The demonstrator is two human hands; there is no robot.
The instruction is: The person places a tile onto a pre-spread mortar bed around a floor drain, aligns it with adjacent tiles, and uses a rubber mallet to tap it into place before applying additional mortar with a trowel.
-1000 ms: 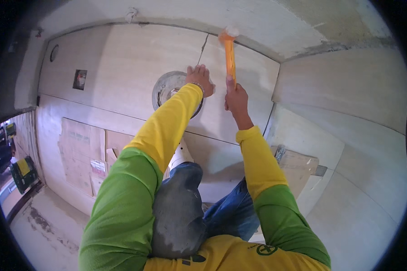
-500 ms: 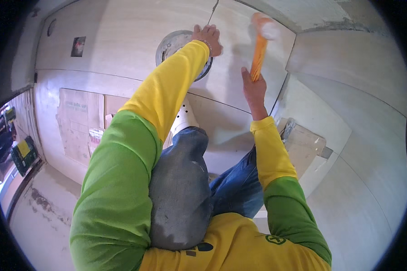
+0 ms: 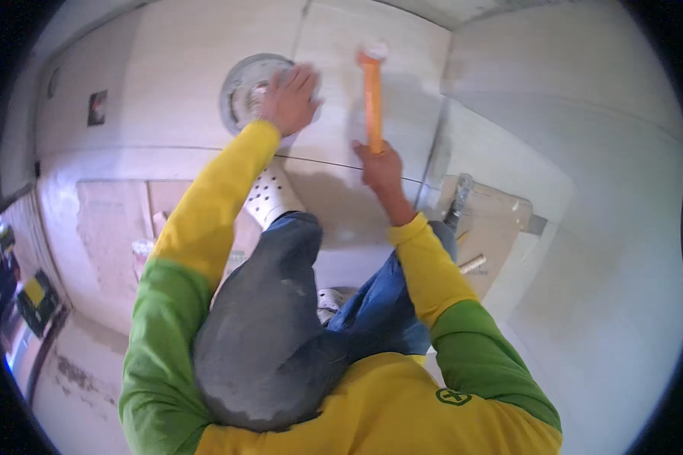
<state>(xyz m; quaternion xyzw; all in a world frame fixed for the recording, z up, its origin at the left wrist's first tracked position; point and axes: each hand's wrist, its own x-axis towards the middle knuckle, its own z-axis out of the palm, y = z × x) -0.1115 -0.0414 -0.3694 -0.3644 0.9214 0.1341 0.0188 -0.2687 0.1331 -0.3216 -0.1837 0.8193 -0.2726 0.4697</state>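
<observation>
The right hand point(image 3: 381, 173) is wrapped around the bottom of the orange handle of a hammer point(image 3: 372, 98). The hammer points up and away from the person, and its pale head looks blurry. I cannot tell if the head is touching the big pale tile point(image 3: 413, 95) behind it. The left hand point(image 3: 291, 100) is flat, with its fingers stretched out and nothing in its grip. It is over the right side of a round grey plate point(image 3: 241, 85), but I cannot tell how hard it presses. The plate sits to the left of the hammer, near a thin line between two tiles. Below the plate is a white shoe point(image 3: 272, 196) with little holes, at the end of a leg in blue jeans point(image 3: 262, 326). A flat piece of cardboard point(image 3: 114, 227) lies on the left, and a small square hole point(image 3: 97, 108) is above it. On the right there is a brown board point(image 3: 505, 216), with a short pale stick point(image 3: 473, 264) near its bottom edge. The sleeves are yellow and green.
</observation>
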